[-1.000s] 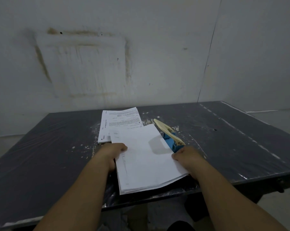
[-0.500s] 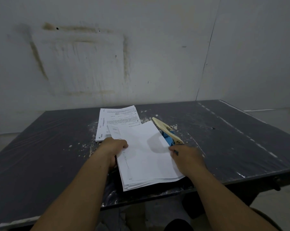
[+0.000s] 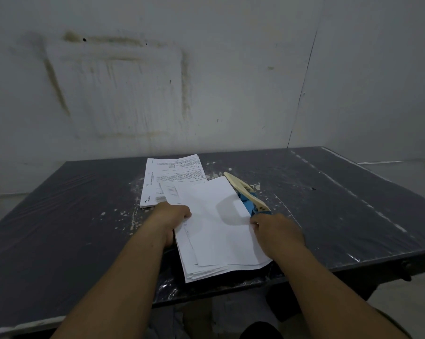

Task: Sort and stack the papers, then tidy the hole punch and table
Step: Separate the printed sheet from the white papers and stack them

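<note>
A loose stack of white papers (image 3: 218, 231) lies near the front edge of the dark table (image 3: 72, 204), its sheets fanned out at the bottom. My left hand (image 3: 169, 217) grips the stack's left edge. My right hand (image 3: 277, 228) pinches the right edge of the top sheet. Just right of the stack stands a hole punch (image 3: 249, 199) with a blue body and a raised cream lever, close to my right fingers. A second pile of printed papers (image 3: 172, 179) lies farther back, partly under the near stack.
The table's plastic-covered top carries white paint flecks around the papers. A stained white wall rises right behind the table. The front edge runs just under the near stack.
The top sheets have slid and fanned out from the stack. My right hand moved up along the right edge toward the hole punch. My left hand kept its grip.
</note>
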